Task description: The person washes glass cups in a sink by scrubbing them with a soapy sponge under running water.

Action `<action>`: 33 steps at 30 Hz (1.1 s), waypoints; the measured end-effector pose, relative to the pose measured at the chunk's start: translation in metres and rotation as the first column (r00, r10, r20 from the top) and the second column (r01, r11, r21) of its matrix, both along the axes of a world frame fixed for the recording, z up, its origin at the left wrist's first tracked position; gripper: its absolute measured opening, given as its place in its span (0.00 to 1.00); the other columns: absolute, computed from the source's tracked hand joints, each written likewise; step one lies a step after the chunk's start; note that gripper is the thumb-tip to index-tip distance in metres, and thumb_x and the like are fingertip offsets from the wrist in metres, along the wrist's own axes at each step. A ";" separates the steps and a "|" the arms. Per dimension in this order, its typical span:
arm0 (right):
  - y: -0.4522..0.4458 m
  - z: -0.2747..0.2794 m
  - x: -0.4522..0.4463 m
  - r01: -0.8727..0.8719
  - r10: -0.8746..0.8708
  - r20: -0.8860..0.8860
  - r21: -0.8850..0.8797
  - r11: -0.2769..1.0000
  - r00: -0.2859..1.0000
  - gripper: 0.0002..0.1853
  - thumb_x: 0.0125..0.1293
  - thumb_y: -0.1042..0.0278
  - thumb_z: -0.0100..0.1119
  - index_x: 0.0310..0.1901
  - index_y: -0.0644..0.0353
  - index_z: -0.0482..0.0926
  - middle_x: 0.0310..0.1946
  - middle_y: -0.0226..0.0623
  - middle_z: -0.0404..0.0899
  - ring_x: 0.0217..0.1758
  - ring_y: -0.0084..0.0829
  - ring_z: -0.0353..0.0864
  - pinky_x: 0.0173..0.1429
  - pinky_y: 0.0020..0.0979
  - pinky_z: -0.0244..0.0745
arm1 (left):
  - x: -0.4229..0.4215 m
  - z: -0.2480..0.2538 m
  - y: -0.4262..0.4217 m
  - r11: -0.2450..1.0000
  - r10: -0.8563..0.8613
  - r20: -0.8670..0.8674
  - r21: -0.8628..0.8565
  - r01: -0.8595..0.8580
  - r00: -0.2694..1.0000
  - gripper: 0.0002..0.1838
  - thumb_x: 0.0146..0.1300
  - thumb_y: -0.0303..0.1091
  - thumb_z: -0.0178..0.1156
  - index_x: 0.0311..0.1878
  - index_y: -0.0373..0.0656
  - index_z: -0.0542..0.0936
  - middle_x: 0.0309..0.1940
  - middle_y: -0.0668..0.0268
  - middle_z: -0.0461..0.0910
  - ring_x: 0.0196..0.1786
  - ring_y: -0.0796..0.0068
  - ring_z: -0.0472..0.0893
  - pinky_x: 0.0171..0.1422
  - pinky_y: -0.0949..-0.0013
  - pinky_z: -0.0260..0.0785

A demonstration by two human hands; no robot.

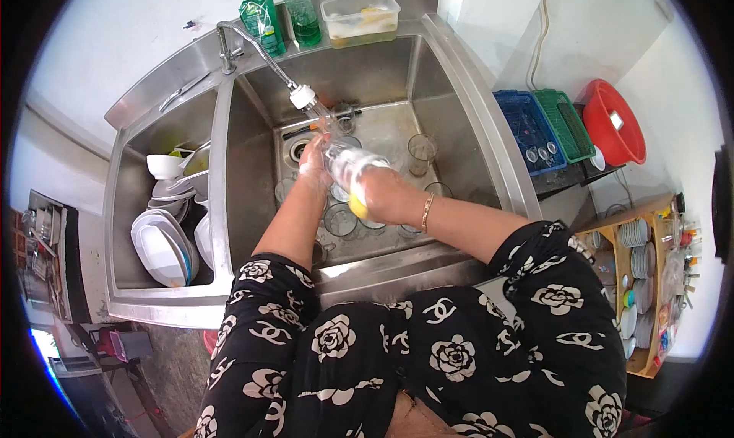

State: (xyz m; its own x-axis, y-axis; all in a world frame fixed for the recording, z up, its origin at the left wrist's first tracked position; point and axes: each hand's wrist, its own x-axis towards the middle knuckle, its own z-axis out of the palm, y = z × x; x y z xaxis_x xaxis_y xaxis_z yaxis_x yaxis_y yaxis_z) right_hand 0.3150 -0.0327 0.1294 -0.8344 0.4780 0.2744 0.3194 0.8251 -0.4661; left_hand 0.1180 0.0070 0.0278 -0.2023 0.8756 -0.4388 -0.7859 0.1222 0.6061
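Note:
Over the large sink basin, my left hand (315, 161) is closed round the far end of a clear glass (336, 153) with white foam on it. My right hand (376, 193) is at the near end of the same glass, its fingers wrapped round a soapy yellow sponge (357, 204). The white faucet head (303, 97) hangs just beyond my left hand. Below, several clear glasses stand or lie on the basin floor, among them one glass (421, 149) to the right and another (340, 219) under my hands.
White dishes (159, 248) fill the left basin. A green pouch (261, 25), a green bottle (301, 17) and a plastic tub (360, 23) stand on the back ledge. To the right are a blue basket (527, 124), a green basket (564, 120), a red basin (612, 128) and a wooden dish rack (618, 231).

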 end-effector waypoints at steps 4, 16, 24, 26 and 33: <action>0.027 -0.022 0.022 -0.073 0.033 0.219 0.174 0.982 0.975 0.10 0.53 0.68 0.56 0.38 0.54 0.81 0.31 0.43 0.81 0.35 0.45 0.81 0.43 0.44 0.76 | 0.014 -0.006 0.000 0.998 -0.002 -0.009 -0.058 0.001 1.000 0.13 0.71 0.39 0.42 0.48 0.43 0.72 0.43 0.57 0.79 0.45 0.58 0.80 0.51 0.51 0.74; 0.145 0.021 -0.001 0.421 -0.435 0.206 0.112 0.900 0.877 0.12 0.50 0.62 0.62 0.34 0.59 0.83 0.33 0.48 0.82 0.40 0.46 0.82 0.46 0.42 0.76 | 0.004 0.027 -0.007 0.951 -0.147 -0.178 -0.295 0.090 0.973 0.22 0.66 0.41 0.55 0.57 0.37 0.66 0.44 0.52 0.68 0.45 0.49 0.75 0.49 0.50 0.75; 0.183 -0.053 -0.044 0.397 -0.419 0.369 0.137 0.908 0.830 0.10 0.54 0.66 0.58 0.36 0.59 0.84 0.39 0.48 0.83 0.46 0.44 0.82 0.51 0.40 0.75 | 0.006 0.049 -0.014 0.957 -0.198 -0.219 -0.253 0.140 0.956 0.17 0.65 0.39 0.58 0.50 0.39 0.70 0.37 0.60 0.74 0.40 0.58 0.77 0.45 0.57 0.76; 0.182 -0.069 -0.047 0.406 -0.425 0.395 0.133 0.904 0.815 0.10 0.54 0.67 0.57 0.36 0.59 0.84 0.40 0.47 0.83 0.47 0.43 0.82 0.52 0.40 0.75 | 0.005 0.050 -0.016 0.959 -0.199 -0.231 -0.246 0.141 0.952 0.17 0.64 0.39 0.58 0.50 0.39 0.70 0.37 0.60 0.74 0.40 0.59 0.77 0.46 0.57 0.76; 0.175 -0.094 -0.053 0.349 -0.360 0.529 0.125 0.929 0.768 0.11 0.55 0.68 0.56 0.37 0.60 0.84 0.41 0.47 0.83 0.48 0.43 0.82 0.52 0.39 0.76 | 0.001 0.053 -0.017 0.959 -0.181 -0.253 -0.261 0.113 0.950 0.13 0.67 0.37 0.53 0.50 0.39 0.70 0.40 0.58 0.75 0.42 0.60 0.77 0.48 0.58 0.76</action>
